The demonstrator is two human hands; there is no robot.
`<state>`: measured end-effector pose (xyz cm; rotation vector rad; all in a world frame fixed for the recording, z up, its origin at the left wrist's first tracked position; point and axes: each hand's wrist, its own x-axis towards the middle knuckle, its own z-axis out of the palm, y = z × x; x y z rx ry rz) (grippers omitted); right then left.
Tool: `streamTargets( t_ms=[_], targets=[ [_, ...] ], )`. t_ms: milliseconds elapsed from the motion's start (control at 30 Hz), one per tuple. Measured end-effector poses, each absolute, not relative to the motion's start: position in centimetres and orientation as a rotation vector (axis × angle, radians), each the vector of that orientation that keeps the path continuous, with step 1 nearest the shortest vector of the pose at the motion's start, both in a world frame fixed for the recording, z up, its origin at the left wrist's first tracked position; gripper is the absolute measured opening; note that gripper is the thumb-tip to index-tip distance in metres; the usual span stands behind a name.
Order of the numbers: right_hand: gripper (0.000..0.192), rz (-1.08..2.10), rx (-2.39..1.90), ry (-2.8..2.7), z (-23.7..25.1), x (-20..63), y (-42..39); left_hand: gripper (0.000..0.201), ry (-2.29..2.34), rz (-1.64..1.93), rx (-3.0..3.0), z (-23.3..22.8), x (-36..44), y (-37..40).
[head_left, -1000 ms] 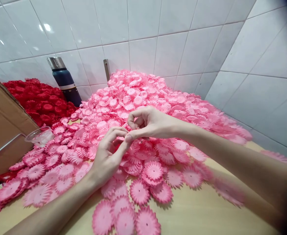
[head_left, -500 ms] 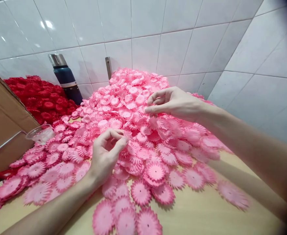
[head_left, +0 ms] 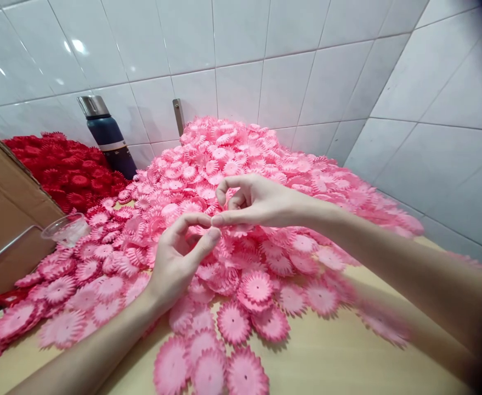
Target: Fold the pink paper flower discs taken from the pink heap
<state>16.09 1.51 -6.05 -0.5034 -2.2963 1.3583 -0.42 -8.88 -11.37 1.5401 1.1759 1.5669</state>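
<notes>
Over a big heap of pink scalloped paper-like flower discs (head_left: 232,159), my two hands meet at the fingertips. My left hand (head_left: 179,255) is closed in a loose pinch, thumb and forefinger nearly together; whatever lies between them is too small to make out. From the right, my right hand (head_left: 257,203) comes in with fingers curled and its thumb tip touching the left fingertips. Anything in its grasp is hidden against the pink. Loose discs with small centre holes, such as one pink flower disc (head_left: 233,322), lie on the table in front.
A red heap of similar discs (head_left: 66,173) lies at the back left beside a dark blue bottle (head_left: 108,134). A cardboard box (head_left: 14,208) and a clear plastic cup (head_left: 66,230) stand at the left. Tiled walls (head_left: 241,82) bound the wooden table (head_left: 318,359).
My right hand has come down and left from above the heap to meet my left hand's fingertips. The left hand has stayed nearly in place. The view has shifted slightly.
</notes>
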Motion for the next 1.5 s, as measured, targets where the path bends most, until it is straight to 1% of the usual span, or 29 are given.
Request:
streamTargets(
  t_ms=[100, 200, 333, 533, 600, 700, 800, 867, 967, 1067, 1167, 1233, 1400, 1500],
  targets=[
    [0.031, 1.425, -0.477, -2.373, -6.2, 15.9, 1.1, 0.007, 1.147, 1.509, 1.627, -11.3, -0.3, -9.0],
    [0.032, 1.406, -0.513, -2.384, -6.3, 15.9, 1.1, 0.002, 1.131, 1.519, 1.667, -11.3, -0.3, -9.1],
    [0.034, 1.367, -0.502, -2.306, -6.4, 16.0, 1.8, 0.009, 1.191, 1.516, 1.62, -11.4, -0.4, -9.1],
    [0.035, 1.188, -0.588, -2.202, -5.8, 16.8, 2.7, 0.012, 1.27, 1.533, 1.557, -11.7, -0.5, -8.9],
    [0.034, 1.07, -0.67, -2.202, -5.6, 17.2, 2.7, 0.013, 1.255, 1.572, 1.479, -11.7, -0.4, -8.9],
    [0.036, 0.735, -0.774, -2.249, -5.3, 17.6, 2.9, 0.013, 1.251, 1.611, 1.366, -11.7, -0.3, -8.8],
    [0.038, 0.429, -0.715, -2.368, -5.0, 17.8, 3.2, 0.009, 1.323, 1.632, 1.395, -11.6, -0.4, -8.7],
    [0.035, 0.344, -0.625, -2.469, -4.6, 17.9, 3.1, 0.006, 1.362, 1.623, 1.44, -11.6, -0.5, -8.7],
    [0.031, 0.415, -0.563, -2.659, -3.7, 17.9, 2.1, 0.005, 1.372, 1.606, 1.467, -11.7, -0.5, -8.7],
    [0.03, 0.692, -0.612, -2.955, -3.1, 17.7, 0.5, 0.007, 1.361, 1.646, 1.478, -11.8, -0.6, -8.6],
    [0.029, 0.829, -0.747, -3.163, -3.2, 17.3, -0.6, 0.009, 1.354, 1.702, 1.496, -11.7, -0.6, -8.5],
    [0.027, 0.88, -0.801, -3.194, -3.5, 17.0, -0.8, 0.009, 1.365, 1.719, 1.495, -11.6, -0.5, -8.5],
    [0.014, 1.018, -0.753, -3.193, -3.5, 16.9, -0.1, 0.008, 1.363, 1.709, 1.509, -11.4, -0.4, -8.7],
    [0.01, 1.031, -0.714, -3.176, -3.1, 17.5, 0.3, 0.008, 1.317, 1.581, 1.643, -11.5, -0.4, -9.0]
  ],
)
